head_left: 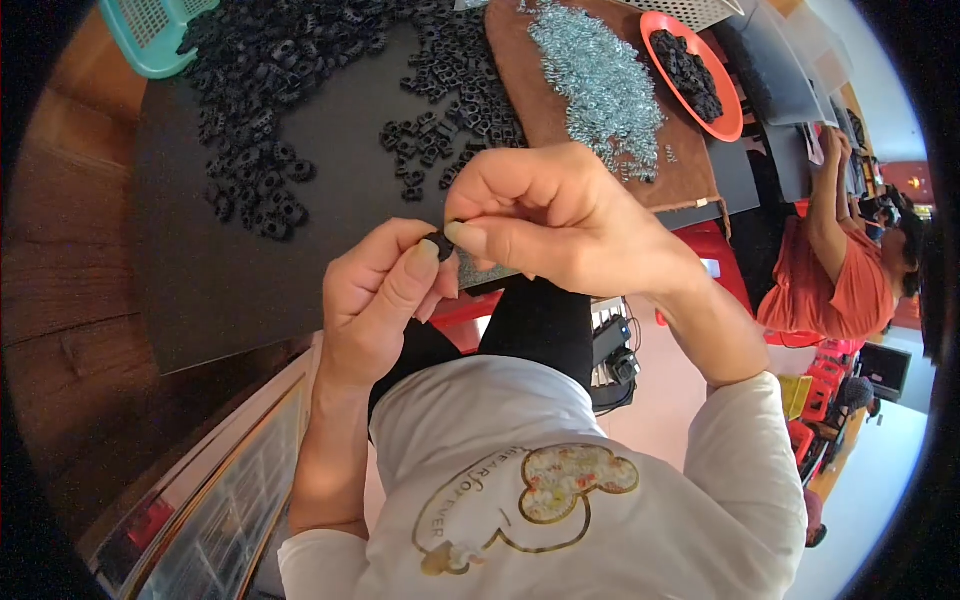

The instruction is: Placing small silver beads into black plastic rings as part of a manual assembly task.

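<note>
A small black plastic piece (438, 246) is held close to the table's near edge, above my lap. My left hand (365, 300) grips it between thumb and fingers. From the other side, my right hand (570, 220) has its thumb and forefinger pinched together against the piece's upper end; anything smaller between those fingertips is hidden. Beyond my hands lies a scatter of small black plastic clips (430, 145). Farther left spreads a big pile of chunkier black pieces with holes (265, 120). Small silvery metal springs (600, 90) are heaped to the right.
Under the springs is a brown cloth (535, 110) on the dark table (330, 130). An orange-red plate (736, 122) carries black pieces at the far right. A teal basket (155, 68) stands at the far left. Another person in orange (835, 285) sits to the right.
</note>
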### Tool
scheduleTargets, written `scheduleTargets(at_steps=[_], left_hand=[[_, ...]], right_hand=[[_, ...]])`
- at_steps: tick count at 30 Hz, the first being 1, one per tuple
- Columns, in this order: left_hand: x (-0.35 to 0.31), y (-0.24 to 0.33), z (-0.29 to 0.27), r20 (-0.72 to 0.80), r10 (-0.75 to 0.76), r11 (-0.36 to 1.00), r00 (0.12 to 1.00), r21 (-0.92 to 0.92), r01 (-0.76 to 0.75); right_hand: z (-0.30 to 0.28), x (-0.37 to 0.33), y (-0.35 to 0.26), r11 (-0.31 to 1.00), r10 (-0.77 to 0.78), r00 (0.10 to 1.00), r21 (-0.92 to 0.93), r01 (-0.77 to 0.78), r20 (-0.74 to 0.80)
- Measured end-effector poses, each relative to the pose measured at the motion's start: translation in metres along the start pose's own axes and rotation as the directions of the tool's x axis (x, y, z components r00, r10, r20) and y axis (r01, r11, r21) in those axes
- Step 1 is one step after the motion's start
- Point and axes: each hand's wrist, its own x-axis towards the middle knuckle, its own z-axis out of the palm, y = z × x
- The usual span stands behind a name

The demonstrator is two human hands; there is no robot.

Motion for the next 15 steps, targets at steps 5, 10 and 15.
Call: scheduleTargets(at_steps=[5, 10, 15], left_hand=[[0.001, 0.002, -0.001, 0.057, -0.027, 0.999, 0.998, 0.025, 0.026], [-0.001, 0.001, 0.004, 0.005, -0.027, 0.999, 1.0, 0.019, 0.027], [0.001, 0.003, -0.001, 0.037, -0.046, 0.999, 0.998, -0.019, 0.047]], right_hand=[[-0.006, -0.002, -0.009, 0.994, 0.058, 0.996, -0.094, -0.052, 0.061], [-0.002, -0.004, 0.001, 0.959, -0.159, 0.987, -0.232, 0.161, 0.026], [-0.001, -0.004, 0.002, 0.955, -0.191, 0.982, -0.232, 0.185, -0.003]])
